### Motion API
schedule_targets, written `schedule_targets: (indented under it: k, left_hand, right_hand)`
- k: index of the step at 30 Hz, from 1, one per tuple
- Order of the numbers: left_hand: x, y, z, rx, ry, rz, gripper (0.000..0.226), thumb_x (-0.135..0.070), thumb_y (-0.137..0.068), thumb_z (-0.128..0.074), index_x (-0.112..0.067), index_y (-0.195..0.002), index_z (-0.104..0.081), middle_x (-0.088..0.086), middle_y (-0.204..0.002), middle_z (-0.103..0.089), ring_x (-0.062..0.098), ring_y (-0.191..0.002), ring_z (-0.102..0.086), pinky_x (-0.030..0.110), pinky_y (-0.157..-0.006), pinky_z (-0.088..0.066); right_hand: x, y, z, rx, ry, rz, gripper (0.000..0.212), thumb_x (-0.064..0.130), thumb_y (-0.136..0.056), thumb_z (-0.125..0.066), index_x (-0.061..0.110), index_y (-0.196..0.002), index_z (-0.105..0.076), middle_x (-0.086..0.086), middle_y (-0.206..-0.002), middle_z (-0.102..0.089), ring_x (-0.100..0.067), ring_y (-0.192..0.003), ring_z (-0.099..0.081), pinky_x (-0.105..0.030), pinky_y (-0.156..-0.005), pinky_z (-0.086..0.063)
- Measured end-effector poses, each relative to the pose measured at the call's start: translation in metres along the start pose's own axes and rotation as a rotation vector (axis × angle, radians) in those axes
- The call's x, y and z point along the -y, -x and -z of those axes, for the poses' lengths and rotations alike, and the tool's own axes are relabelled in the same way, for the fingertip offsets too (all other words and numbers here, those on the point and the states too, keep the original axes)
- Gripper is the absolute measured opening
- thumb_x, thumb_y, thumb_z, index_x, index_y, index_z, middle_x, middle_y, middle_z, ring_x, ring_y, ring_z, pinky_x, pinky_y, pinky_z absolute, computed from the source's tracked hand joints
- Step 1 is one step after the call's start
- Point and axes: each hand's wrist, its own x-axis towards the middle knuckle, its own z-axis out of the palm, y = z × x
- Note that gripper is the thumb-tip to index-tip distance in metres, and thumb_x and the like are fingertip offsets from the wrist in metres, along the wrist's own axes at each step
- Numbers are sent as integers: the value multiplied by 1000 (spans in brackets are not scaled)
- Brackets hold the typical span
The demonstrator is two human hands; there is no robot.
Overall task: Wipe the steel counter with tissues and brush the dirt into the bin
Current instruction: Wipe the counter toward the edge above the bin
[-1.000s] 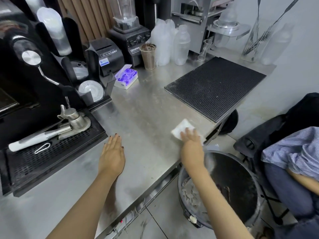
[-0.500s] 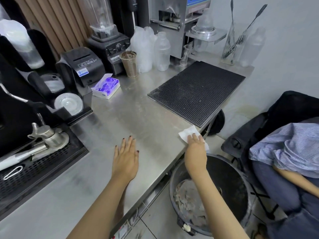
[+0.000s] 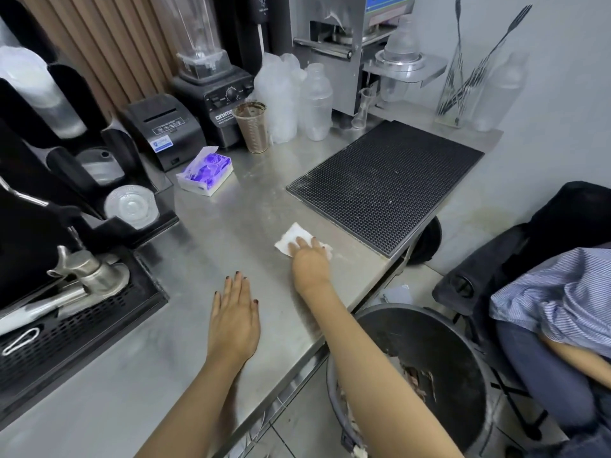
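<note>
1. Right hand (image 3: 310, 264) presses white tissue (image 3: 292, 239) onto steel counter (image 3: 238, 226), just beside black mat (image 3: 386, 183); fingers look straight, though blurred.
2. Left hand (image 3: 235, 320) flat, palm down, holding nothing.
3. Bin (image 3: 456, 368) below counter's edge.

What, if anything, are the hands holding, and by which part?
Nothing is gripped. The right hand presses flat fingers on the middle of the white tissue on the steel counter; the left hand rests flat on the counter, empty.
</note>
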Motion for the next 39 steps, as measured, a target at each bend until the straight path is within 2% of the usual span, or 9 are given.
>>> schedule_targets:
  k: [9,13,17,20,26,29,32,35,39]
  left_hand:
    - [0,0,-1,0,-12,9,52,-26,-99,-16,-11,-148,-4,0,-156,3,14,-144,7,33,-117,3]
    - [-1,0,-1,3,-8,13,52,-25,-99,-17,-12,-148,-5,0,-156,3,14,-144,6,32,-117,4]
    - [-1,0,1,-2,-6,42,51,-24,-99,-19,-11,-148,-8,0,-157,0,14,-144,5,33,-117,3]
    - [-2,0,1,4,-8,55,51,-24,-99,-18,-11,-148,-7,1,-157,0,15,-144,5,33,-117,3]
    - [-2,1,0,2,-13,54,51,-26,-99,-17,-12,-148,-7,1,-157,1,15,-144,5,34,-117,2]
    - [-3,0,0,-7,-2,83,51,-26,-99,-18,-12,-148,-9,1,-157,-2,15,-144,4,36,-117,2]
    - [-2,-1,0,-14,8,173,51,-26,-99,-17,-11,-147,-10,3,-157,-2,18,-144,4,38,-118,1]
    - [-3,-2,0,-12,7,187,52,-27,-99,-16,-11,-148,-9,3,-157,-1,17,-144,5,39,-118,2]
    - [-3,-1,1,-6,4,187,52,-27,-99,-15,-11,-148,-7,3,-157,1,17,-144,6,38,-117,4]
  right_hand:
    - [-64,90,22,-189,-103,-463,51,-2,-88,-43,4,-138,-32,-9,-151,-23,-31,-139,-16,-38,-113,-29]
    - [-33,61,25,-211,-158,-178,63,-14,-83,-37,8,-141,-31,-8,-155,-16,-30,-144,-7,-40,-117,-20]
    - [-7,4,10,16,-73,80,52,1,-88,-43,20,-136,-41,-1,-152,-27,-28,-141,-15,-40,-114,-20]
    - [-17,-19,12,47,22,51,49,5,-88,-43,20,-134,-42,-2,-148,-33,-28,-139,-21,-39,-110,-22]
    - [-66,35,23,-142,-22,-159,43,0,-87,-41,6,-130,-41,-8,-141,-38,-27,-129,-32,-34,-109,-29]
    - [-87,76,17,-185,-97,-304,48,-3,-86,-44,6,-133,-37,-8,-144,-34,-27,-129,-31,-33,-99,-40]
    - [-96,96,18,-195,-122,-365,37,-8,-82,-48,2,-118,-49,-12,-130,-47,-29,-122,-37,-35,-91,-43]
    - [-87,79,36,-258,-214,-236,54,-22,-75,-42,1,-123,-49,-12,-136,-46,-30,-131,-33,-37,-100,-41]
    - [-49,8,74,-177,-226,58,65,-16,-83,-33,13,-141,-32,-3,-152,-25,-21,-141,-20,-18,-106,-15]
